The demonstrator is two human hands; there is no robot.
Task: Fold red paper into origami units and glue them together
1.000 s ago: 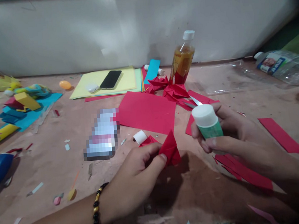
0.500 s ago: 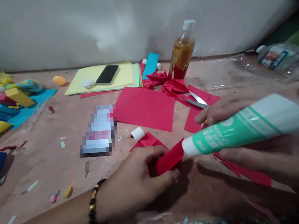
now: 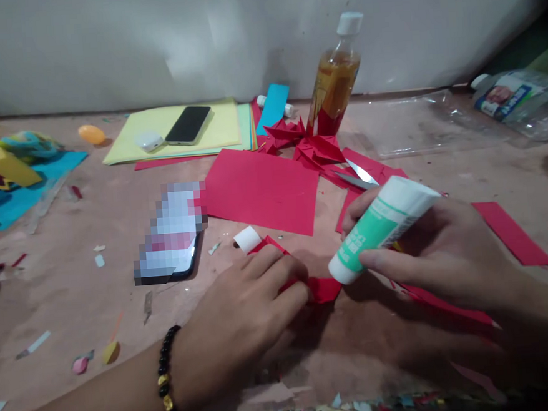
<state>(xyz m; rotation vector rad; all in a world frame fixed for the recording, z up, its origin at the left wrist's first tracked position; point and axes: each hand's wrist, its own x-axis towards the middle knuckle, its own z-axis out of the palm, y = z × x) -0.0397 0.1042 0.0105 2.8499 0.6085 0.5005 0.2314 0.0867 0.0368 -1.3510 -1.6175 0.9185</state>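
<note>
My left hand (image 3: 248, 307), with a beaded bracelet at the wrist, holds a red paper piece (image 3: 325, 288) down on the table, fingers closed over it. My right hand (image 3: 422, 251) grips a white and green glue tube (image 3: 374, 230), tilted with its white nozzle end down at the right end of that paper. Whether glue comes out is hidden. Beyond my left hand lies a white cap (image 3: 247, 239). A flat red sheet (image 3: 263, 190) lies farther back. Scissors (image 3: 359, 176) rest on red paper behind my right hand.
A lit phone (image 3: 170, 234) lies left of the red sheet. Behind are a yellow paper stack (image 3: 133, 135) with a dark phone (image 3: 188, 125), a tea bottle (image 3: 334, 91) and folded red shapes (image 3: 320, 152). A clear bottle (image 3: 524, 103) lies at right; red strips (image 3: 513, 232) are nearer.
The glue tube has turned steeper, its nozzle end lower. My left fingers have closed over the red paper, which now lies lower and flatter. The view has shifted slightly.
</note>
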